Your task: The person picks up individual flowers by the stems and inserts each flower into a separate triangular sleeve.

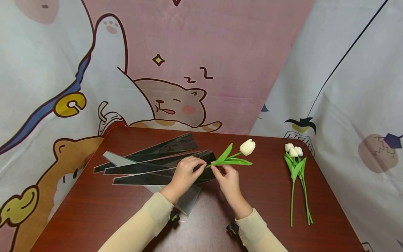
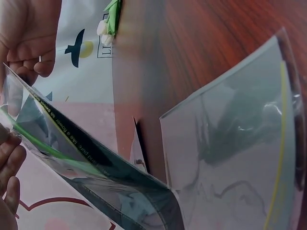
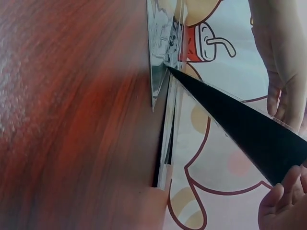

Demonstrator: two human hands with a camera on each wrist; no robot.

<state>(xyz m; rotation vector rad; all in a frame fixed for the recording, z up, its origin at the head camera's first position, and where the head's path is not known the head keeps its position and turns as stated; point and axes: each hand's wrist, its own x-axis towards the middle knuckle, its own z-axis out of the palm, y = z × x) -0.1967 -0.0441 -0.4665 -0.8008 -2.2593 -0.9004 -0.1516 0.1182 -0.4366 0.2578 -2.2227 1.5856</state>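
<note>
"Pinching a white tulip [image 1: 233,161] by its stem above the table [image 1: 261,199] is the left hand [image 1: 186,171]. And the right hand [image 1: 230,179]?"

"Its fingers pinch the dark sleeve [image 3: 244,120] at its mouth. The tulip's stem runs inside, bloom outside; other tulips [image 1: 297,169] lie at right."

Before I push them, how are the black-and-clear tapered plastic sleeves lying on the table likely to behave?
The sleeves are probably light and floppy, since they look thin edge-on in the right wrist view. Glossy reflections suggest slippery film. They overlap, so pushing one may drag others.
</note>
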